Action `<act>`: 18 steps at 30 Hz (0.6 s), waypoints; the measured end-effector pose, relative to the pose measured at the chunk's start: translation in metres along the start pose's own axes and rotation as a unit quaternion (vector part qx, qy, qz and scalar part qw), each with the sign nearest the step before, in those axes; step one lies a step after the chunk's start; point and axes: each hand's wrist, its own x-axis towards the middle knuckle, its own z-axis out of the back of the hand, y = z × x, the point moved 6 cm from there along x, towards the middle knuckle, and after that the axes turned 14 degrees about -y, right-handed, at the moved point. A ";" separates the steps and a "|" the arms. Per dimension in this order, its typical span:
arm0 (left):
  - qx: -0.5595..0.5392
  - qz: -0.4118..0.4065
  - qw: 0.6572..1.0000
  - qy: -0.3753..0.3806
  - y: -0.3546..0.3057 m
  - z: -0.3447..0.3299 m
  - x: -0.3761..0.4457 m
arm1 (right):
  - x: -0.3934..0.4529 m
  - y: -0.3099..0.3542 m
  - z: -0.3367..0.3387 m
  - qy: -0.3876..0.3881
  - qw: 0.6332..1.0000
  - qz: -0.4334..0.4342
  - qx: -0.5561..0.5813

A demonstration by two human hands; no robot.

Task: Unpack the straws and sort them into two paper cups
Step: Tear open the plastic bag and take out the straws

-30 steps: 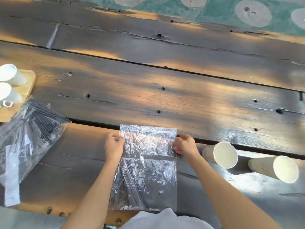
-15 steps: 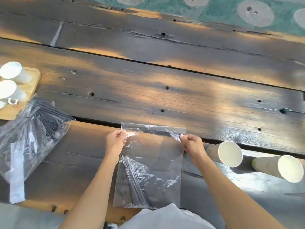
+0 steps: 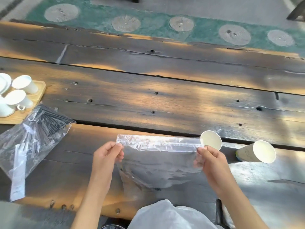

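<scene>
The clear bag (image 3: 158, 159) is pinched at its top corners by the left hand (image 3: 105, 156) and right hand (image 3: 210, 160) – held up just off the bench (image 3: 165, 100), two paper cups (image 3: 256, 152) just right of it.

The held clear bag (image 3: 158, 162) is motion-blurred; its contents cannot be told. Left of it, white mugs (image 3: 9, 100) run off the picture's edge.

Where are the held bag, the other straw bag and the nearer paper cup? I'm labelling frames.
held bag (image 3: 158, 156): head view, clear middle.
other straw bag (image 3: 33, 142): head view, crinkled middle.
nearer paper cup (image 3: 212, 140): head view, inner wall.
</scene>
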 end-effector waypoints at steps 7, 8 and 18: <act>-0.106 -0.023 0.994 0.011 -0.040 0.008 -0.053 | -0.053 0.027 0.033 0.003 0.999 -0.021 0.033; -0.123 -0.031 0.992 0.009 -0.047 0.010 -0.059 | -0.061 0.033 0.037 0.008 0.999 -0.022 0.043; -0.144 -0.090 0.981 0.091 -0.090 -0.007 -0.105 | -0.120 0.111 0.021 -0.090 0.863 0.431 -0.247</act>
